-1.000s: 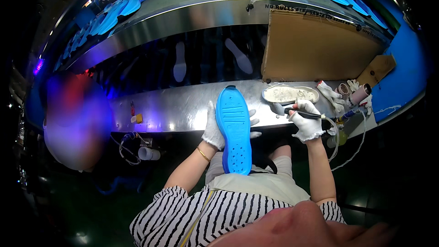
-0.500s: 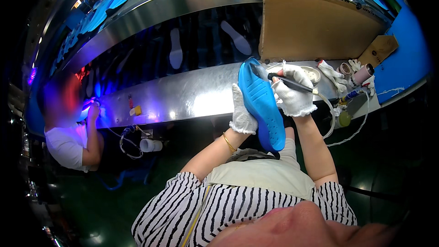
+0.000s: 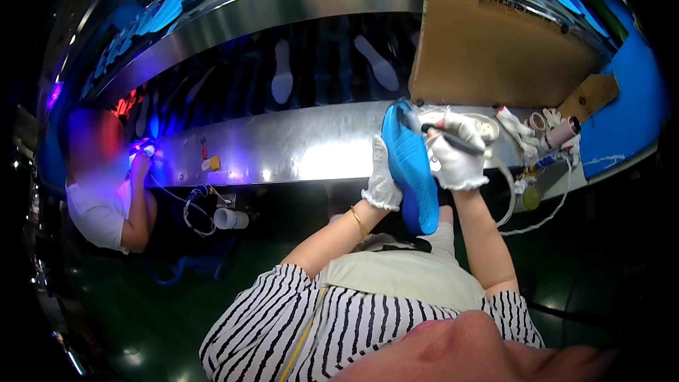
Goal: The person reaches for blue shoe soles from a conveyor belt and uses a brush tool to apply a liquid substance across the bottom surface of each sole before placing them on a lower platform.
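Observation:
A blue shoe sole with small holes stands on a slant in front of me, its broad end up over the edge of the metal bench. My left hand, in a white fingerless-style glove, grips the sole's left side, with the fingers partly hidden. My right hand, gloved too, is closed round a black-handled brush with a pale hose at its back end. The brush's whitish tip lies at the sole's upper end, and whether it touches is blurred. Behind the right hand a white dish is partly covered.
Along the metal bench lie spare gloves, tape rolls and a pink cylinder. A cardboard sheet stands behind. Pale insoles lie on the dark conveyor. At left sits a co-worker under violet light. Blue soles line the upper shelf.
The sole now stands a little more upright and farther right in view. The brush stays near its upper end, with the right hand tilted slightly. The whole view has shifted a little.

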Demonstrator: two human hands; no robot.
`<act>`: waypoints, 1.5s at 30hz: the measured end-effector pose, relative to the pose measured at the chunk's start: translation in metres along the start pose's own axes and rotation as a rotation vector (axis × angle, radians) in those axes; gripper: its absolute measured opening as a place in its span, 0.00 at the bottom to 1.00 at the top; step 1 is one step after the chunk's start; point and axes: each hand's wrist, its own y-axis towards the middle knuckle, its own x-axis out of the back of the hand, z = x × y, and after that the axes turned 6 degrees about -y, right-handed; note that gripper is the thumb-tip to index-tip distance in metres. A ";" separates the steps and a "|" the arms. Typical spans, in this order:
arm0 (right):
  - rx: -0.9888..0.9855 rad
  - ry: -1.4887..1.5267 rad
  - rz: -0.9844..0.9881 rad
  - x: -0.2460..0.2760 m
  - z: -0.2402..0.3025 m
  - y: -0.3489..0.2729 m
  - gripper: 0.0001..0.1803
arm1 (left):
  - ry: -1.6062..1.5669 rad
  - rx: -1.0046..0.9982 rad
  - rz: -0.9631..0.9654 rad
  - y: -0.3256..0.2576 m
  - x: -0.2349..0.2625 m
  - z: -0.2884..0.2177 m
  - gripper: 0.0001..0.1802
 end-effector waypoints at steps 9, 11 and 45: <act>0.090 -0.104 0.123 -0.007 0.002 -0.015 0.10 | -0.078 0.047 -0.068 0.001 0.029 -0.011 0.45; 0.305 -0.141 0.139 -0.015 0.000 -0.019 0.11 | -0.075 0.059 -0.045 0.003 0.031 -0.015 0.45; 0.128 0.004 0.348 0.012 -0.003 -0.020 0.04 | 0.006 0.067 0.125 0.024 0.014 -0.034 0.56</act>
